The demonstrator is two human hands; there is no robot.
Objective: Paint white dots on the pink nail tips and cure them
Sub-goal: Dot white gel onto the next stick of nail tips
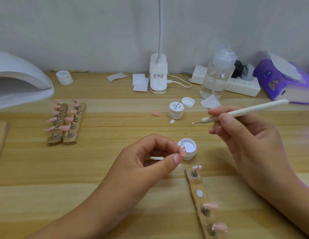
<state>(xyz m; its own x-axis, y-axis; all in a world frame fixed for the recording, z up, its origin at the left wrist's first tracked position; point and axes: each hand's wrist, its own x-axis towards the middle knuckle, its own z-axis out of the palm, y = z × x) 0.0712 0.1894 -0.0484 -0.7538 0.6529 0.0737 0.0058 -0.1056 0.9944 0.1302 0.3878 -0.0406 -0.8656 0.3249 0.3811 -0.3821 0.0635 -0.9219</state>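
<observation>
- Forearms reach in over the near edge of the table [81, 161], hands raised above its middle.
- Lamp [20, 80] for curing sits at the far left edge, its mouth open toward the work.
- Right hand [250, 138]: palm turned left, fingers curled round the tool [245, 111] like a pen, its tip pointing left and lifted clear of the pot.
- Left hand [143, 161]: thumb and forefinger pinch one pink tip [182, 150] just above the near-left rim of the pot; the other fingers curl loosely.
- Rack [198, 187] near the front right edge carries three pink tips, the far one dotted, with one peg bare.
- Two racks [65, 125] of pink tips stand left of centre.
- Pot [190, 156] of white gel stands open in the middle, touching nothing but the table.
- To do this step well, as I judge it: load only a small bead of gel, brace both hands against the table, touch straight down and lift straight up, and keep fingers off the wet face.
</observation>
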